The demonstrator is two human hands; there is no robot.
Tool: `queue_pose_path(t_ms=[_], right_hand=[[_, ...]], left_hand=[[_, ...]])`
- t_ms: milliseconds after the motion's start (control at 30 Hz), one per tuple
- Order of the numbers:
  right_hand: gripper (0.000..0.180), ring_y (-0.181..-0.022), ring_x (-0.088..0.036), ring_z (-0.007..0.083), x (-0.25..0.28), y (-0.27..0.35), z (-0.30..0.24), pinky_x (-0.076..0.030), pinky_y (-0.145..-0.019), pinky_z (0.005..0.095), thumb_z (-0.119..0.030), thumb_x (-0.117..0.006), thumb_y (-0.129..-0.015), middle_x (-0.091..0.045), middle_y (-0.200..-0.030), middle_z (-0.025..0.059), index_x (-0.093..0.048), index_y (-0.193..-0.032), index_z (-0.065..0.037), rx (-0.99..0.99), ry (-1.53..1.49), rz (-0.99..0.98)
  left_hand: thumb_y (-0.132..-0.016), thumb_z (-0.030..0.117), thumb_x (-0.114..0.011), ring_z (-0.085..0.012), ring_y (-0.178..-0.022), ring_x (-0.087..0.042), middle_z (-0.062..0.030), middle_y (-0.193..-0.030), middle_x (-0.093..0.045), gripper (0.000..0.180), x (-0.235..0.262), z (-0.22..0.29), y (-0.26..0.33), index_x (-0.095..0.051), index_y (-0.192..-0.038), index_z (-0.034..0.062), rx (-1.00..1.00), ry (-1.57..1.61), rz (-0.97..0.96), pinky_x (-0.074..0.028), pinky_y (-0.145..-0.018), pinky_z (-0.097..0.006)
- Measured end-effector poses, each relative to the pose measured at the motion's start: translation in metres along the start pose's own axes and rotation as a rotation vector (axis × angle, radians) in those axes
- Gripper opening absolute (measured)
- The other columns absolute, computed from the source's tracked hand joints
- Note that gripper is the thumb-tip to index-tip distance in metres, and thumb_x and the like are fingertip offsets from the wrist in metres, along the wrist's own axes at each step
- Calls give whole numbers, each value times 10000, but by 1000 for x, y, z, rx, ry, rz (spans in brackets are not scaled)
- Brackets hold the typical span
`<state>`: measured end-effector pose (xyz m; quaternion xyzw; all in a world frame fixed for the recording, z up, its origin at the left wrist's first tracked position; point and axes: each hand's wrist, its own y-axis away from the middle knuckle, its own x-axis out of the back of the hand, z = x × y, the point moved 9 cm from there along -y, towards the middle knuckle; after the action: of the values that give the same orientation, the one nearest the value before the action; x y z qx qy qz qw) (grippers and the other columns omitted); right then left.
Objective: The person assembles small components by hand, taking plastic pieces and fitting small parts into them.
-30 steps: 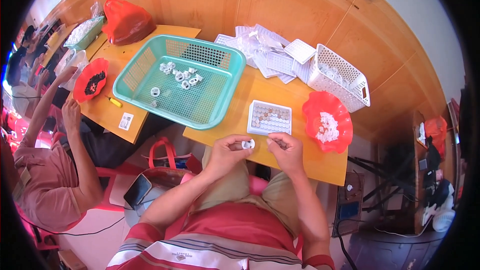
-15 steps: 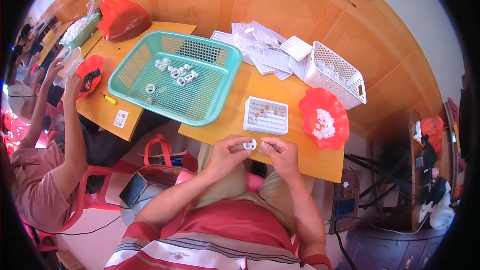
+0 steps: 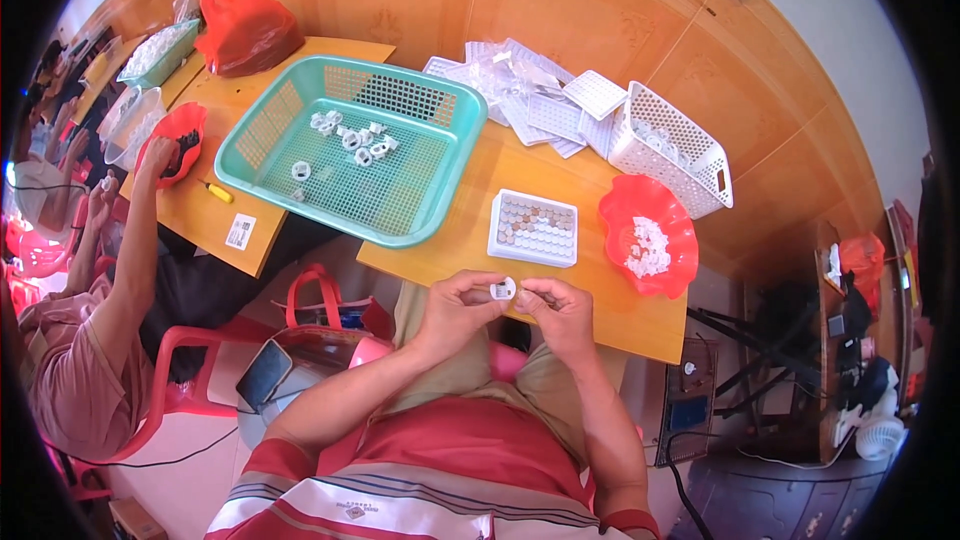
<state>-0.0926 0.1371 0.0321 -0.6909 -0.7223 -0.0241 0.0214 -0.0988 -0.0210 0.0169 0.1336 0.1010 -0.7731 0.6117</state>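
Between its thumb and fingers, my left hand (image 3: 458, 318) pinches a small white round plastic part (image 3: 502, 290) with openings in its face, just off the near edge of the table. My right hand (image 3: 560, 318) is closed close beside that part, thumb against forefinger. What its fingertips hold, if anything, is too small to make out. Straight beyond my hands lies a white tray (image 3: 533, 257) holding rows of small round discs, some brownish, some pale. A red scalloped dish (image 3: 671, 279) with small white pieces (image 3: 648, 247) stands to the right.
A green plastic basket (image 3: 443, 175) with several white parts (image 3: 352, 140) fills the left of the table. White trays (image 3: 555, 118) and a perforated white basket (image 3: 707, 178) stand behind. On the left table are a yellow-handled screwdriver (image 3: 220, 193) and another red dish (image 3: 186, 118), where a co-worker's hand (image 3: 157, 153) reaches.
My right fingertips have come slightly nearer the white part; a pale bit seen at them earlier is now hidden. The co-worker's hands have separated, one lowered with a white part, one at the dish.
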Motion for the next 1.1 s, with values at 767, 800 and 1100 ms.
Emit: queue_pose_path(t_ms=[767,800,1100], right_hand=[[112,-717,-642,182,-16,10,-51,-499,-625,273,61,-693,-783,-661,-834,113,-679,-889,30,415,503,64],[106,-721,-651,215,-19,11,-55,-507,-632,289,61,-685,-784,-662,-840,125,-678,-884,28,451,549,64],[108,-723,-668,293,-26,12,-61,-529,-625,345,53,-678,-754,-667,-817,152,-657,-852,14,500,648,88]], left_hand=[[-863,-69,-650,-173,-991,-665,-96,-1081,-621,282,-7,5,5,-654,-1142,-29,-18,-134,-11,-550,-880,-272],[-863,-69,-650,-173,-991,-665,-96,-1081,-621,282,-7,4,6,-654,-1142,-29,-18,-134,-11,-550,-880,-272],[-853,-63,-662,-161,-966,-665,-86,-1029,-626,256,-4,-3,7,-676,-1104,-16,-34,-111,28,-550,-858,-259]])
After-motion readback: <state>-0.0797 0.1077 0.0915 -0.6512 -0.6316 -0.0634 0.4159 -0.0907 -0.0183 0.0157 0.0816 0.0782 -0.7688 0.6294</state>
